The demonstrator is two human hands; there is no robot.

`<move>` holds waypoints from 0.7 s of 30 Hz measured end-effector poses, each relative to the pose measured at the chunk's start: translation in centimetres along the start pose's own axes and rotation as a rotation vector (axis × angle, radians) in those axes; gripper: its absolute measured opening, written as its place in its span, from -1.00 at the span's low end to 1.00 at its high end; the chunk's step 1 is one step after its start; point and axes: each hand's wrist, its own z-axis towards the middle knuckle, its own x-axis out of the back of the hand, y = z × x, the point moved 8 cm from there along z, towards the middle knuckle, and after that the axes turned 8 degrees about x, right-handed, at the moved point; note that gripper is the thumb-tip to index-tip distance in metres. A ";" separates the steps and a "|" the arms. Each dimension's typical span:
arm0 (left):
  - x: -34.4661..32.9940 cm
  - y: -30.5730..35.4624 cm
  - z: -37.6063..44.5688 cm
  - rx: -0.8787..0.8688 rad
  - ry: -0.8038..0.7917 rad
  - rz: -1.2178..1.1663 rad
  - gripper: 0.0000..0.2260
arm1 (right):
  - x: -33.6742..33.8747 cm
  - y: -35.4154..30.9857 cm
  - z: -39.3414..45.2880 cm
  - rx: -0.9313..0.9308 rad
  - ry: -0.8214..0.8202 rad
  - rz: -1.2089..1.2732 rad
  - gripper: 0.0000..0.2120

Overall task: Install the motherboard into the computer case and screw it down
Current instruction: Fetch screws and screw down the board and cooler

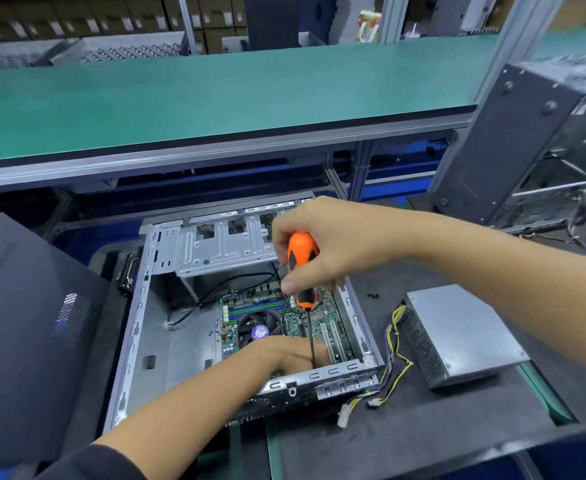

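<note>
Two hands are engaged: an orange screwdriver (303, 268) is gripped by the right hand (336, 244); the left hand (286, 355) rests on the motherboard (322, 320), seated inside the open case (135, 327); left grip indeterminate.

An orange screwdriver (302, 268) is gripped by the right hand (333, 244) over the motherboard (319, 320); its tip is apparently steadied by the left hand (284, 355).

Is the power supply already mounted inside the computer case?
No, the power supply lies on the mat outside the computer case, to its right.
</note>
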 end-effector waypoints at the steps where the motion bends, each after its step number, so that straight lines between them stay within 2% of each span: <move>1: -0.1 0.0 -0.2 0.003 -0.020 -0.036 -0.88 | -0.2 1.0 0.1 -0.031 0.031 0.168 -0.70; 2: 0.0 -0.2 -0.2 0.020 -0.023 -0.065 -0.90 | -0.6 2.0 0.2 -0.051 0.050 0.262 -0.68; 5: -0.1 -1.0 0.1 0.066 -0.056 -0.139 -0.91 | -2.4 3.8 0.5 -0.067 0.050 0.295 -0.70; 8: 0.8 -0.8 -0.3 0.069 0.020 -0.219 -0.88 | -3.1 4.9 0.8 -0.088 0.100 0.301 -0.69; 10: 2.4 -1.0 -0.9 0.081 0.118 -0.290 -0.79 | -1.3 4.8 1.1 -0.052 0.229 0.238 -0.66; 12: 4.7 -1.3 -1.8 0.076 0.188 -0.434 -0.68 | 2.1 4.1 1.2 0.023 0.425 0.184 -0.64; 17: 11.9 1.4 -3.5 -0.062 0.365 -0.564 -0.65 | 10.5 3.7 0.7 0.101 0.875 0.299 -0.71; 19: 14.3 3.2 -3.3 -0.098 0.440 -0.568 -0.68 | 13.3 4.4 0.3 0.104 0.991 0.357 -0.69; 21: 15.9 4.7 -2.5 -0.124 0.489 -0.553 -0.66 | 15.2 5.4 0.1 0.085 1.034 0.379 -0.66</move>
